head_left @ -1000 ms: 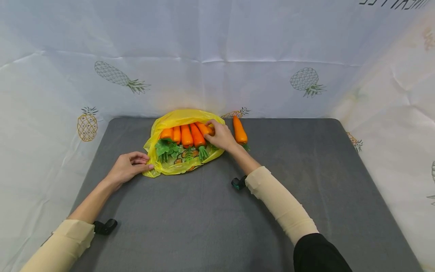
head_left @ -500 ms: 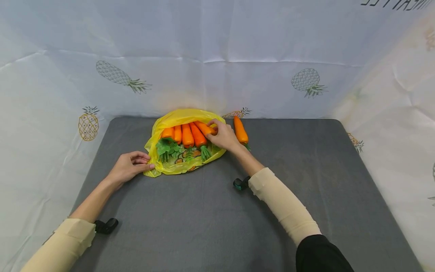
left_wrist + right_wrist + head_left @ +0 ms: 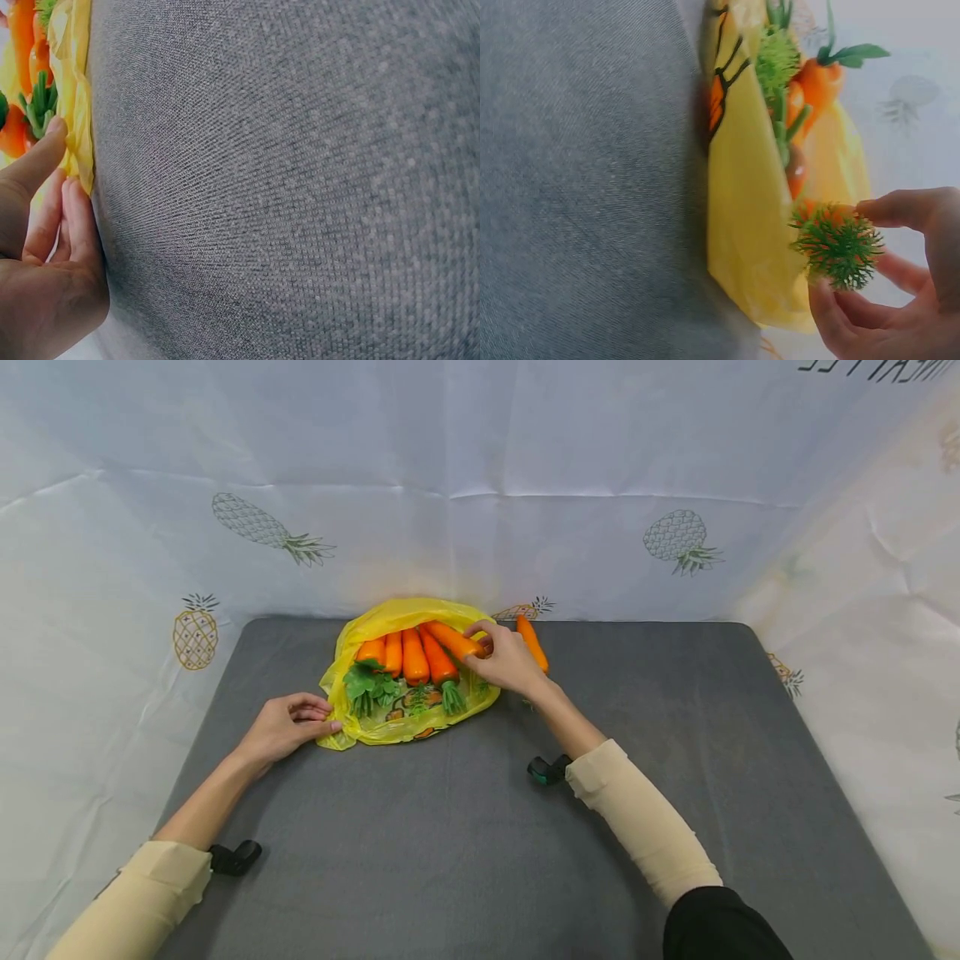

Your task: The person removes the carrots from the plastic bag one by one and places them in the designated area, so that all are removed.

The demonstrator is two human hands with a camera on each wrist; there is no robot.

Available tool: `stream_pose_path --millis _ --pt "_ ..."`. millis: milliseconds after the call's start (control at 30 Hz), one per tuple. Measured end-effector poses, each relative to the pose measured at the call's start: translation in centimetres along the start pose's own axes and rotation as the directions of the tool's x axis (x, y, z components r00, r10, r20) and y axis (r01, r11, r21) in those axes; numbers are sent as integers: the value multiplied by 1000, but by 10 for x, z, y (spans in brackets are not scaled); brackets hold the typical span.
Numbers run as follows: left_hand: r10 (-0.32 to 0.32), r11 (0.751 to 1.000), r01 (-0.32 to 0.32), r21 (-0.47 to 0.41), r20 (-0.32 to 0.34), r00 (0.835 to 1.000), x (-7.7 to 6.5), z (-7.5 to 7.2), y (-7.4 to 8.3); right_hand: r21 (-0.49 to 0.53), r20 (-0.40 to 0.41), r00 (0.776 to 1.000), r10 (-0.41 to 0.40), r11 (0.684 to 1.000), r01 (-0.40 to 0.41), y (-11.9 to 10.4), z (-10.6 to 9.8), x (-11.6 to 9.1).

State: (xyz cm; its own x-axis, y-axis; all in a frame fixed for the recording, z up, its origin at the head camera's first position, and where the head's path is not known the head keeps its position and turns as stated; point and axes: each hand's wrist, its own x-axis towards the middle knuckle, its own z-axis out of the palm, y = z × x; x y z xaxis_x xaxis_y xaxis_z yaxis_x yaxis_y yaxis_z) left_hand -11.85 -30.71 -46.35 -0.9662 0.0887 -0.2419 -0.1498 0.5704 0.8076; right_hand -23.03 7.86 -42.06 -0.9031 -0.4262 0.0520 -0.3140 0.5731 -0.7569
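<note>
A yellow plastic bag (image 3: 408,607) lies on its side with its mouth facing me, several orange carrots (image 3: 415,660) with green tops inside. At the bag's left edge, my left hand (image 3: 281,733) pinches the plastic between thumb and fingers; the left wrist view shows the thumb (image 3: 46,150) on the bag's inner side. My right hand (image 3: 508,658) holds the rightmost carrot (image 3: 453,639) near its leafy end. In the right wrist view that carrot's feathery green top (image 3: 840,246) pokes out between thumb and fingers. The carrot's far tip is still within the bag.
A single carrot (image 3: 532,643) lies outside the bag, just beyond my right hand, its lower end hidden. The grey cloth-covered table (image 3: 450,843) meets a white pineapple-print sheet (image 3: 480,543) close behind the bag.
My right hand has shifted right and slightly toward me, drawing its carrot along so more of it shows. The loose carrot's green top is now covered. My left hand stays at the bag's edge.
</note>
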Motion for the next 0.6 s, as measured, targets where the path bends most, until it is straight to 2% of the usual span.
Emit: stream_pose_path --millis 367,600 --pt "-1 1000 1 -5 3 1000 0 -1 1 52 47 999 0 999 -2 -16 -25 -25" --pt "-8 1000 8 -2 11 1000 0 -1 0 64 43 999 -14 998 11 -18 -35 -42"
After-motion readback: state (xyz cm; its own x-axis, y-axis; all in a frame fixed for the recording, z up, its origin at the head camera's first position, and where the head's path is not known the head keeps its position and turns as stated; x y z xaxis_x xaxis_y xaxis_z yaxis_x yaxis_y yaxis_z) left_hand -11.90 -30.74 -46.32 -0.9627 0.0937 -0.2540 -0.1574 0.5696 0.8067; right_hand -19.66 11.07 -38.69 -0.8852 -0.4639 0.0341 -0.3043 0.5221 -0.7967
